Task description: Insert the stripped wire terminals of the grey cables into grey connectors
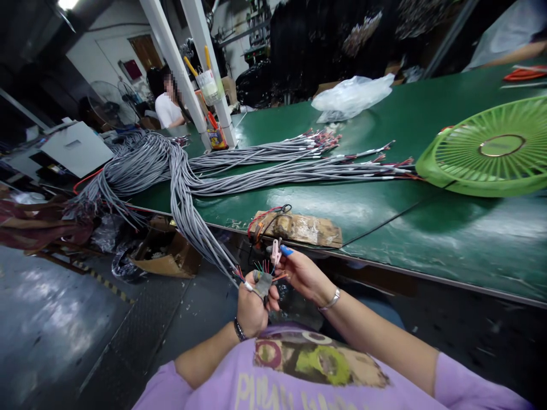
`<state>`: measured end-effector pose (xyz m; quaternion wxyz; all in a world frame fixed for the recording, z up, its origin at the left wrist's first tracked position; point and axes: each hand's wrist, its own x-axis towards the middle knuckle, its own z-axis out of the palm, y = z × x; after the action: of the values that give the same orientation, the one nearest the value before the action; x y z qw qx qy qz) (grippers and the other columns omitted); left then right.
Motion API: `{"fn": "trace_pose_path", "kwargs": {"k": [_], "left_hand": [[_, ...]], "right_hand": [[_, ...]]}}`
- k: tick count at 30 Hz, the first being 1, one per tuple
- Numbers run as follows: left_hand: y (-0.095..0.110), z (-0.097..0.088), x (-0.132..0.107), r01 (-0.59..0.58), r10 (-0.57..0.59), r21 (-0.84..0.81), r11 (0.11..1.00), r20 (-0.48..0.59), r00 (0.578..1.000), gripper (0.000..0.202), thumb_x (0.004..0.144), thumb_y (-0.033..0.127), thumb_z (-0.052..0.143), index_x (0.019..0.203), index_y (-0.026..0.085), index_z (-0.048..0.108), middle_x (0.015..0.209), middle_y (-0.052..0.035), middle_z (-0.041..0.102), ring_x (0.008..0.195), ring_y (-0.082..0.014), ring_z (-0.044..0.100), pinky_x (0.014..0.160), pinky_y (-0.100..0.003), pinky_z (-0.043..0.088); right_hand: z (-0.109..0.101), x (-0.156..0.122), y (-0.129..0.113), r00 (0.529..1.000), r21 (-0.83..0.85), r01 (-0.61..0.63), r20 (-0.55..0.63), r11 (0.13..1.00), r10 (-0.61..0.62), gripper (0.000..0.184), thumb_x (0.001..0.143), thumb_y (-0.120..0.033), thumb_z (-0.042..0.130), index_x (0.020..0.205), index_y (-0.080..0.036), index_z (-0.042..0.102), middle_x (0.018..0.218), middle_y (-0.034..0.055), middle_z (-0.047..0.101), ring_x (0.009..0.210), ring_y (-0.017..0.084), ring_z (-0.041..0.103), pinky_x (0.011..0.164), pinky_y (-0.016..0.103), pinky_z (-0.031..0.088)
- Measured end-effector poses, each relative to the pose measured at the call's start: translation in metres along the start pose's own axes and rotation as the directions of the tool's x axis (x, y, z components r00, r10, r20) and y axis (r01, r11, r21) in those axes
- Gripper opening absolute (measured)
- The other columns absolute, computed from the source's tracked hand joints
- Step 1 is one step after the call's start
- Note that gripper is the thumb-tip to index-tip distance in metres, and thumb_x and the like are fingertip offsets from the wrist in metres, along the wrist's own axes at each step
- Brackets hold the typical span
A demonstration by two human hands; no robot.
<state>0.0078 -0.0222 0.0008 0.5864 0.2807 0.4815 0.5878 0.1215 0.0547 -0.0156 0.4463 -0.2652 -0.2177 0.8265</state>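
My left hand (251, 310) is closed round the end of a grey cable (233, 278), just off the table's front edge. Thin colored wires (264, 266) fan out above its fingers, and a worn grey covering (263, 283) wraps the thumb area. Close by on the right, my right hand (301, 274) pinches a small pale pink plastic piece (276, 252) whose exact kind I cannot make out. Blue tape (286, 250) covers one of its fingertips. The wire ends lie between the two hands, partly hidden by the fingers.
A thick bundle of grey cables (141, 156) lies across the green table (384, 228) and hangs over its edge. Near the edge rests a worn wooden block (314, 229). A green fan (491, 148), a plastic bag (352, 95) and a white post (213, 74) stand farther off. Another person (168, 108) sits behind.
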Motion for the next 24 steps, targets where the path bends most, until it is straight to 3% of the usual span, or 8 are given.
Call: {"fn": "trace_pose_path", "kwargs": {"k": [4,8,10,14,20,24], "left_hand": [[0.002,0.002,0.004,-0.024,0.024,-0.006,1.0,-0.016,1.0,0.029,0.073,0.042,0.064,0.074,0.016,0.051,0.051,0.003,0.059,0.032,-0.005,0.046,0.032,-0.015,0.023],[0.002,0.005,0.009,-0.007,0.007,-0.007,1.0,-0.013,1.0,0.028,0.072,0.041,0.065,0.073,0.016,0.051,0.051,0.003,0.059,0.032,-0.0051,0.046,0.032,-0.015,0.023],[0.002,0.006,0.011,0.006,-0.007,-0.007,1.0,-0.017,1.0,0.029,0.07,0.041,0.065,0.072,0.017,0.05,0.051,0.0033,0.058,0.032,-0.0052,0.045,0.032,-0.015,0.022],[0.001,0.006,0.013,0.017,-0.016,0.01,1.0,-0.026,1.0,0.031,0.068,0.043,0.066,0.072,0.017,0.05,0.05,0.0037,0.057,0.031,-0.0051,0.045,0.032,-0.016,0.021],[-0.001,0.004,0.012,0.038,-0.037,0.045,0.998,-0.021,0.999,0.035,0.066,0.047,0.067,0.069,0.017,0.048,0.049,0.0039,0.056,0.03,-0.005,0.044,0.032,-0.016,0.022],[-0.003,0.001,0.009,0.04,-0.039,0.059,0.997,-0.016,0.999,0.035,0.066,0.047,0.066,0.07,0.017,0.049,0.049,0.0036,0.057,0.03,-0.005,0.044,0.032,-0.016,0.022]], "right_hand": [[0.0,-0.001,0.0,0.992,-0.154,0.107,-0.045,0.982,-0.116,0.029,0.073,-0.046,0.066,0.071,-0.017,0.063,0.06,-0.0009,0.056,0.055,0.011,0.047,0.054,0.023,0.038],[-0.001,-0.001,0.0,0.924,-0.463,0.287,-0.098,0.839,-0.37,0.035,0.073,-0.051,0.063,0.061,-0.018,0.063,0.056,-0.001,0.055,0.054,0.012,0.042,0.053,0.025,0.033],[-0.001,0.0,0.001,0.942,-0.421,0.265,-0.079,0.867,-0.326,0.037,0.073,-0.054,0.062,0.062,-0.018,0.064,0.057,-0.0005,0.056,0.055,0.012,0.044,0.054,0.026,0.034],[0.001,0.007,0.003,0.996,-0.097,0.085,-0.034,0.992,-0.089,0.037,0.068,-0.054,0.067,0.075,-0.017,0.067,0.066,0.0025,0.062,0.058,0.014,0.051,0.057,0.027,0.041],[0.004,0.01,0.004,0.994,-0.001,0.085,-0.063,0.996,-0.084,0.027,0.068,-0.042,0.072,0.077,-0.018,0.067,0.069,0.0015,0.064,0.06,0.013,0.053,0.056,0.025,0.041],[0.001,0.007,0.004,0.997,0.009,0.041,-0.062,0.999,-0.04,0.03,0.072,-0.048,0.067,0.08,-0.019,0.066,0.072,0.0016,0.065,0.063,0.013,0.056,0.057,0.025,0.043]]}}
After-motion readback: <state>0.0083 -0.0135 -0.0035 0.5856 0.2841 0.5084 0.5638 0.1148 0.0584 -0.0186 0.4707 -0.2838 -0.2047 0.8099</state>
